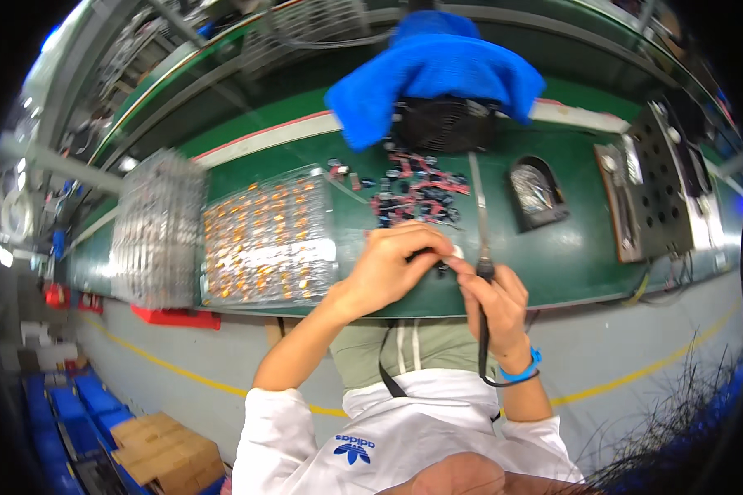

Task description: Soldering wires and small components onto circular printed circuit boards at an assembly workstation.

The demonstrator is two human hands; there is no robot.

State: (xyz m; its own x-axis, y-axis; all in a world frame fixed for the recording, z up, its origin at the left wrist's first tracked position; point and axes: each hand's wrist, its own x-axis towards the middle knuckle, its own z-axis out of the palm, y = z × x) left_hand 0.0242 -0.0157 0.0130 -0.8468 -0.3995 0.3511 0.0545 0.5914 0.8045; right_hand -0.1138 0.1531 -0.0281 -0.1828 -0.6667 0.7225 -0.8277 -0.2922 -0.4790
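My left hand (400,262) and my right hand (497,299) meet over the bench's near edge, fingertips pinched together. Between them is a small dark part (442,269) with a pale bit beside it, too small to name. At my right fingers stands a dark handle-like piece (485,269), in line with a long thin pale strip (478,198) reaching away over the bench; whether they are one tool I cannot tell. A blue wristband (524,365) with a black cord circles my right wrist. Beyond my hands lies a pile of small black and red parts (421,191).
Left of my hands lies a clear tray (332,276) of orange parts, beside a stack of clear trays (158,231). A black fan (444,125) under a blue cloth (446,62) stands at the back. Rightward are a black bin (545,216) and a metal box with holes (660,186).
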